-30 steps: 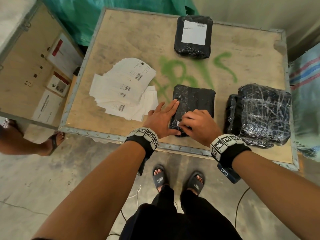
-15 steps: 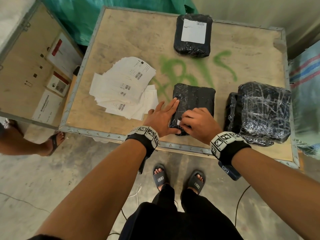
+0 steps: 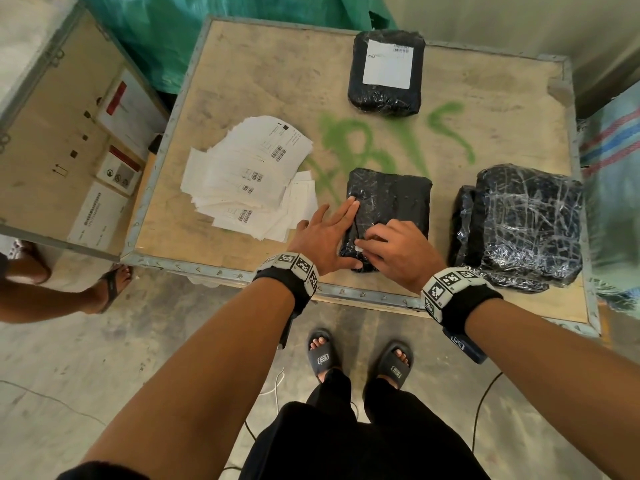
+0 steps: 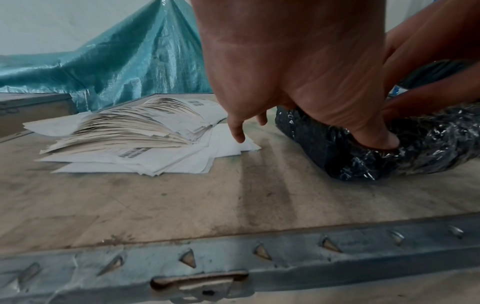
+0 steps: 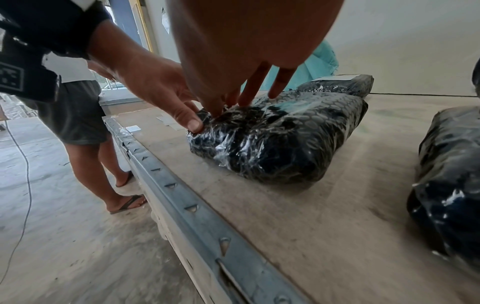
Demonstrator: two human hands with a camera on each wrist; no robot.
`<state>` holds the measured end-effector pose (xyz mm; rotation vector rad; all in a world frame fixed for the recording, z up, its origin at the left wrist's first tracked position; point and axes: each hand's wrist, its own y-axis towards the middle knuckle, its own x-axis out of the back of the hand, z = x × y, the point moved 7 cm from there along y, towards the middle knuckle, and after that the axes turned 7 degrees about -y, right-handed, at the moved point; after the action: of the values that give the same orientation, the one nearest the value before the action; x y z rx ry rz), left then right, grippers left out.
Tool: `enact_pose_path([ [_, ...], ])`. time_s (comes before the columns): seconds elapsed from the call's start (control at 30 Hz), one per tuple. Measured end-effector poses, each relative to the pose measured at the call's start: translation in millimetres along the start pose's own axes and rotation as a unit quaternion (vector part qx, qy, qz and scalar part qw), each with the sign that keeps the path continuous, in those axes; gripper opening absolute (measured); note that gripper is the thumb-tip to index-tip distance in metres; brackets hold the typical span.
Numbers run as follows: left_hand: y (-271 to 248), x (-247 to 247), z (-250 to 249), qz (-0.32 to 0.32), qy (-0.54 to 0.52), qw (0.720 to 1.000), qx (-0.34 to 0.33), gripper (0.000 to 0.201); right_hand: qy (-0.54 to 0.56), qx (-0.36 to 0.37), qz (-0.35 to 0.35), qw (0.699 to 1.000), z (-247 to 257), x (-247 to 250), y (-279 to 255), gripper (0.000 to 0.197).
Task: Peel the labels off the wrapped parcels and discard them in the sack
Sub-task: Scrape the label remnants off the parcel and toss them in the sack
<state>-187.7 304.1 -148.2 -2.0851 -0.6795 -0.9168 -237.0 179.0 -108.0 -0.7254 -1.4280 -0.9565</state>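
Near parcel (image 3: 391, 206) lies flat on the crate top (image 3: 263, 84), close to the near metal edge, between the label pile (image 3: 249, 178) and the stacked parcels (image 3: 519, 223) on the right. Its long axis runs away from me, near end by the rim, far end toward the green paint marks (image 3: 363, 150).

My left hand (image 3: 325, 237) lies flat on the parcel's left side, fingers straight and spread, thumb pressed into the near corner. My right hand (image 3: 394, 251) sits on the near end, fingers curled down, tips bunched at a small white scrap (image 3: 359, 248) on the wrap; I can't tell if it's actually pinched.

Head view alone shows the layout: the far parcel (image 3: 386, 71) with its white label (image 3: 387, 63) still on, label face up, long axis also pointing away from me, well apart from the near one. It also shows a second crate (image 3: 59, 140) to the left, and the teal sack (image 3: 194, 36) behind.

Left wrist view shows what the head view hides: the thumb (image 4: 376, 137) denting the wrap, the little finger (image 4: 237, 131) hanging off over the wood, the pile's fanned edges.

Right wrist view gives the parcel end-on, the wrap wrinkled and bubble-textured, right fingertips (image 5: 215, 109) digging in at the top corner beside the left thumb (image 5: 192, 121). It also shows another person's legs (image 5: 91, 148) standing by the crate, in flip-flops.
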Motion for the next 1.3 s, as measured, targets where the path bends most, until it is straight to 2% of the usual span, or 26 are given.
enact_pose_path([
  [0.13, 1, -2, 1, 0.001, 0.0, 1.0, -0.002, 0.116, 0.02, -0.011, 0.013, 1.0, -1, 0, -2, 0.026],
  [0.23, 2, -2, 2, 0.001, -0.001, 1.0, -0.005, 0.116, 0.044, -0.053, 0.036, 0.997, -3, 2, 1, 0.017],
  [0.5, 5, -2, 6, -0.005, 0.0, 1.0, -0.027, 0.12, 0.037, -0.122, 0.121, 0.984, -1, -1, 21, 0.019],
  [0.63, 5, -2, 6, -0.01, 0.003, 1.0, -0.029, 0.12, 0.027, -0.114, 0.114, 0.987, 2, 0, 18, 0.01],
  [0.87, 4, -3, 6, -0.016, 0.002, 0.999, -0.032, 0.118, 0.073, -0.145, 0.128, 0.978, -5, -2, 18, 0.028],
  [1.13, 4, -5, 7, -0.02, -0.002, 0.999, -0.031, 0.117, 0.05, -0.139, 0.116, 0.982, 0, -1, 13, 0.016],
  [1.3, 4, -5, 7, -0.02, -0.006, 0.999, -0.028, 0.118, 0.104, -0.18, 0.123, 0.97, -6, 0, 14, 0.029],
])
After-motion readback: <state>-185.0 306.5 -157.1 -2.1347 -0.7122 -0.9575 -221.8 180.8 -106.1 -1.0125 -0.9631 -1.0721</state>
